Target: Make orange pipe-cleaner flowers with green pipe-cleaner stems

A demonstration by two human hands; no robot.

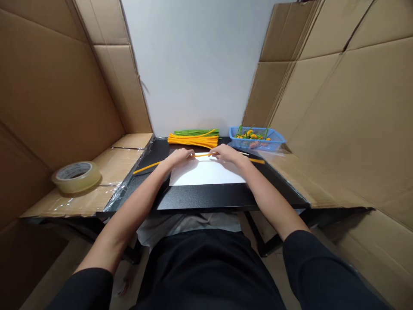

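Note:
A long orange pipe cleaner (202, 155) stretches between my hands, just above the far part of a white sheet (206, 174). My left hand (180, 157) pinches it with curled fingers, and orange runs out past the wrist to the left. On the other side my right hand (225, 152) also has its fingers closed on the pipe cleaner, with an orange end showing beyond the forearm. The fingertips are small here and partly hidden by the hands. A thin pale stick (244, 153) pokes out beside my right hand.
Behind the sheet lie bundles of orange pipe cleaners (193, 140) and green pipe cleaners (196, 131). A blue basket (274, 145) at the back right holds orange-and-green flower shapes. At left, a tape roll (76, 177) rests on cardboard. Cardboard walls flank the black table (200, 197).

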